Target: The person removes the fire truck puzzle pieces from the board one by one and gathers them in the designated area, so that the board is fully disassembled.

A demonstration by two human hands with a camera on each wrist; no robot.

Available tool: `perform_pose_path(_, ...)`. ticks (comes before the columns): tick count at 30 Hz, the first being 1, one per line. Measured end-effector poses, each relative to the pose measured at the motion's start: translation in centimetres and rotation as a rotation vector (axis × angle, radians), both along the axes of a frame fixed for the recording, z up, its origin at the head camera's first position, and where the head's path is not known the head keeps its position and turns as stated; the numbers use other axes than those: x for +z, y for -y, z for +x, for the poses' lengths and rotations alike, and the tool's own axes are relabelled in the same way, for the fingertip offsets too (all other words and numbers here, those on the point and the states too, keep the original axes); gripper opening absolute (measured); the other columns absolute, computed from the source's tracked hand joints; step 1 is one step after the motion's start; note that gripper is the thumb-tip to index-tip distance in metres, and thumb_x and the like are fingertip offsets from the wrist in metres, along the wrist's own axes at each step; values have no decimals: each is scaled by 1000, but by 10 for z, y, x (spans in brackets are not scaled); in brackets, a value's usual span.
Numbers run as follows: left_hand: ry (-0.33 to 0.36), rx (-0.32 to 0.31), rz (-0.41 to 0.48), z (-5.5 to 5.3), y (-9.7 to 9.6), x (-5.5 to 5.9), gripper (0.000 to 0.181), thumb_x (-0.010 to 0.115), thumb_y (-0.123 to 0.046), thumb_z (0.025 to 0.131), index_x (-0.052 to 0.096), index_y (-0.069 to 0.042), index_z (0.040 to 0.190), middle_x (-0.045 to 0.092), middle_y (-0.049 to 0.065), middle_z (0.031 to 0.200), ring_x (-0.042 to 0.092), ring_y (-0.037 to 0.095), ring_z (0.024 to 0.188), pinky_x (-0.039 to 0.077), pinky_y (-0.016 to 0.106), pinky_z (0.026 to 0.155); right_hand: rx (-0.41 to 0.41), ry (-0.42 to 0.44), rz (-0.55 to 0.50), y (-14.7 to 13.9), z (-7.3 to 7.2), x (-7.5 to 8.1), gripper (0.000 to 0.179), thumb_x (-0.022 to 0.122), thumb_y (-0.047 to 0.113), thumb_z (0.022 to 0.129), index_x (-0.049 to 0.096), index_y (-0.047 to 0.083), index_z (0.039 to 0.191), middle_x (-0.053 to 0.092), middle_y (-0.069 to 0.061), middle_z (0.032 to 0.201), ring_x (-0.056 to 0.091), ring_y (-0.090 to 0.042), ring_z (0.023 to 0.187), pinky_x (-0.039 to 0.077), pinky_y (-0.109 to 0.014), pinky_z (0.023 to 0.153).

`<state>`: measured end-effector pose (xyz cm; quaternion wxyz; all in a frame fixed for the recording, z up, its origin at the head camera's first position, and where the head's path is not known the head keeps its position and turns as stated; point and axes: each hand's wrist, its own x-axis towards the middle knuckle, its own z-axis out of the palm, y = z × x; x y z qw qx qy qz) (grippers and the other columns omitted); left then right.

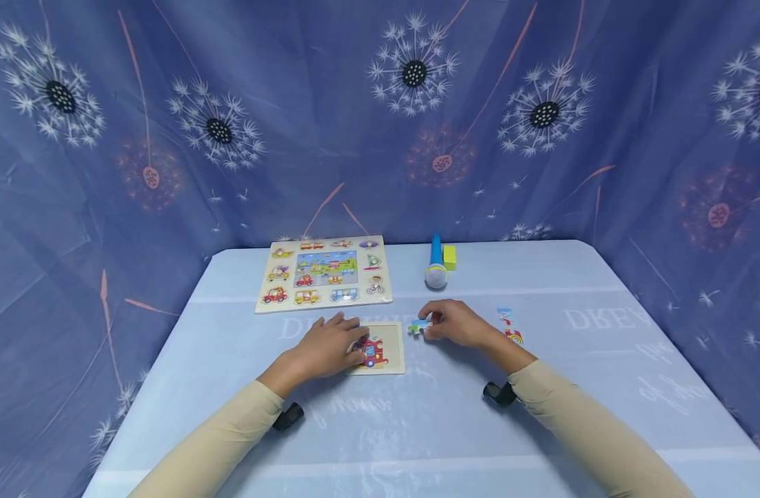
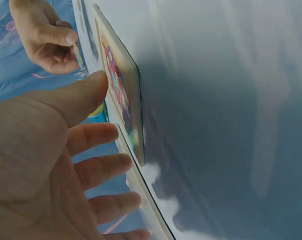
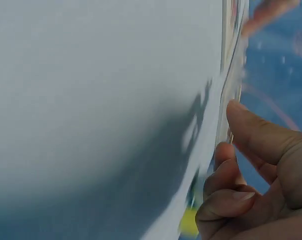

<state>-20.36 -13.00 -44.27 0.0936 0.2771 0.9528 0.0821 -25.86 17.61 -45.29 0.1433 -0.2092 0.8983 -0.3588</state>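
Observation:
My left hand (image 1: 330, 346) lies over the left side of a small wooden puzzle tray (image 1: 395, 366), fingers spread, with the thumb at its near part. In the tray sits a picture of a red vehicle (image 1: 374, 351), partly covered by that hand. Just right of the tray, my right hand (image 1: 457, 323) pinches a blue-and-green jigsaw piece (image 1: 415, 328) between thumb and fingers. The left wrist view shows the tray (image 2: 126, 65) edge-on beside the left thumb. In the right wrist view, the fingers of the right hand (image 3: 256, 175) hide the piece.
Loose jigsaw pieces (image 1: 514, 336) lie right of the right hand. Farther back are a large wooden vehicle puzzle board (image 1: 373, 301), a blue toy microphone (image 1: 436, 266) and a yellow block (image 1: 449, 258). A dandelion-print curtain (image 1: 330, 104) hangs behind the table.

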Motion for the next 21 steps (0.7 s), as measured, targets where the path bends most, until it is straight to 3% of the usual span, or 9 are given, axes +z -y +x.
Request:
perform_pose_path(7, 27, 26, -51, -3, -3, -3, 60, 66, -46, 98, 55, -15, 148, 47, 11, 157, 32, 44, 149, 28, 71, 111, -95, 20, 42, -77, -11, 11, 31, 76, 10, 91, 69, 4, 120, 61, -8, 93, 51, -20, 77, 44, -34, 65)
perform_pose_path(11, 11, 24, -63, -1, -2, -3, 59, 65, -45, 99, 55, -14, 148, 46, 11, 157, 32, 44, 149, 28, 71, 112, -154, 48, 88, -106, -19, 9, 32, 76, 11, 91, 67, 3, 121, 60, -9, 92, 51, -21, 76, 44, -34, 66)
perform_pose_path(15, 15, 33, -55, 0, -3, -2, 58, 65, -43, 99, 55, -14, 148, 45, 11, 158, 31, 44, 149, 27, 72, 112, -196, 64, 130, -118, -24, 3, 32, 76, 13, 91, 67, 4, 121, 56, -8, 89, 51, -21, 75, 43, -34, 65)
perform_pose_path(21, 33, 39, -44, 2, -4, -3, 58, 65, -42, 99, 54, -14, 149, 44, 12, 159, 30, 43, 150, 25, 73, 112, -235, 79, 140, -115, -24, 0, 32, 77, 13, 89, 69, 5, 119, 50, -9, 89, 46, -23, 76, 38, -35, 65)
